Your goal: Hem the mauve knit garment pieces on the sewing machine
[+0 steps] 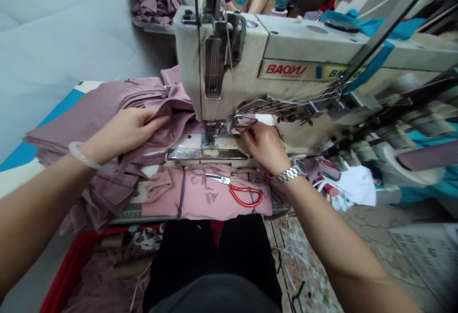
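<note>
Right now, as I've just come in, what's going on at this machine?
A person sits at a sewing machine. Their left hand is on mauve fabric beside the needle area, next to a stack of similar pieces. Their right hand is on the other side of the needle area, fingers bent close to the machine; whether it grips anything is unclear. Red-handled scissors lie on folded pink cloth in front.

Sewing table (143, 185), mauve fabric (96, 108), red-handled scissors (246, 195)
</note>
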A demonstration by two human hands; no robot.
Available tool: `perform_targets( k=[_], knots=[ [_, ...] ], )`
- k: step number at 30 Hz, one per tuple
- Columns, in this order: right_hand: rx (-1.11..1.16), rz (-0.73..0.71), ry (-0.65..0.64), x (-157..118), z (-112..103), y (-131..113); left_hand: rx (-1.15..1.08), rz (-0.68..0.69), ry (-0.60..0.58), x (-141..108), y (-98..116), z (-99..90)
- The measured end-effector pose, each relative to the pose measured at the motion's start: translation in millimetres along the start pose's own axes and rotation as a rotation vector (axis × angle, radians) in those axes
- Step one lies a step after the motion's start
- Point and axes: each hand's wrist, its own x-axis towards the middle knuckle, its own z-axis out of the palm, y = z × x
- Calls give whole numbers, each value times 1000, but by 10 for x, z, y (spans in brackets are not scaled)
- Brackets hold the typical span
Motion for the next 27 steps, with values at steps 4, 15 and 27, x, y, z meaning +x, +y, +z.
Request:
perform_targets(
  k=[4,15,27],
  knots=[
    [-9,-42,-59,-156,-192,81,99,-94,-62,-78,-159,-135],
    [-295,-46,216,-313,-75,148,153,-75,78,-499,-31,-211],
    [580,313,170,-775,-278,356,209,-64,157,-682,-302,-74]
  ],
)
